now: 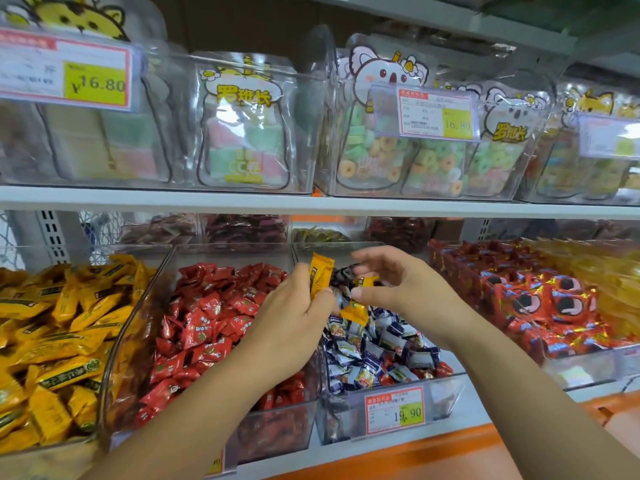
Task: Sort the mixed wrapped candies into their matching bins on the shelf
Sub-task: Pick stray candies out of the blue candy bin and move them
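Under a white shelf board (242, 201), clear plastic bins of wrapped candies: yellow bin (108, 375), red bin (277, 429), blue-and-white bin (446, 393). Above the last, left hand (298, 306) gripping an upright yellow wrapped candy (320, 271); right hand (398, 285) pinching a smaller yellow candy (367, 281), other fingers loosely spread. On that bin, price tag (394, 410) reading "19.90".

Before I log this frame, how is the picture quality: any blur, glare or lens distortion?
Head view: the wide-angle lens slightly bows the shelf edge. Head view: glare streaks the clear upper bins. Head view: the yellow packets at the far right and the top-left price tag are smeared, while the left hand, holding a yellow candy, and the right hand look fairly sharp.
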Tool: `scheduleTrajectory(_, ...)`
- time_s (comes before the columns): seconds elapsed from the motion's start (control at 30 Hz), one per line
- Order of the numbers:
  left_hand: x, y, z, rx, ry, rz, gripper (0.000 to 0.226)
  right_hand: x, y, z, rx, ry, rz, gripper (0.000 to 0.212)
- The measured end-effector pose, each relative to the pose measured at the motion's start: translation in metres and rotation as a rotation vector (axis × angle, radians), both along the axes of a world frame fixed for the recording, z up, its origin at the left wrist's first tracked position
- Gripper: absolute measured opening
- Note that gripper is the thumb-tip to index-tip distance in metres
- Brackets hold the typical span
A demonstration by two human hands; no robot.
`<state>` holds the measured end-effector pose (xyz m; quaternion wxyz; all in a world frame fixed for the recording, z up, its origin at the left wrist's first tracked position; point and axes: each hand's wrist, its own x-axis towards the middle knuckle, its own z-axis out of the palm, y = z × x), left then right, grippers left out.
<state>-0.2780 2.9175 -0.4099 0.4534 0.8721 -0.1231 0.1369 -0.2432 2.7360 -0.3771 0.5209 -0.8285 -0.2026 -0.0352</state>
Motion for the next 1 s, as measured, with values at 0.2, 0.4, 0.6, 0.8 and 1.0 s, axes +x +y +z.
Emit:
scheduleTrajectory(0.2,-0.004,0.004,0.004,0.029,-0.039,-0.010,0.041,-0.006,0.028,-0.005,0.099,-0.084,0.000,0.030)
scheduleTrajectory(0.4,-0.003,0.018,0.005,0.063,-0.093,-0.003,0.016,-0.009,0.024,0.004,0.173,0.036,0.172,0.028)
scheduleTrajectory(0.6,-0.005,0.025,0.006,0.124,-0.083,-0.016,0.042,-0.014,0.039,0.001,0.046,-0.126,0.181,0.022)
scheduleTrajectory(0.8,-0.003,0.033,-0.001,0.078,0.073,-0.063,0.048,-0.011,0.034,0.001,-0.079,0.013,0.167,0.019)
scheduleTrajectory(1.0,0.001,0.045,-0.011,-0.028,0.024,-0.009,0.024,0.000,-0.039,0.015,-0.477,0.265,0.017,0.014)
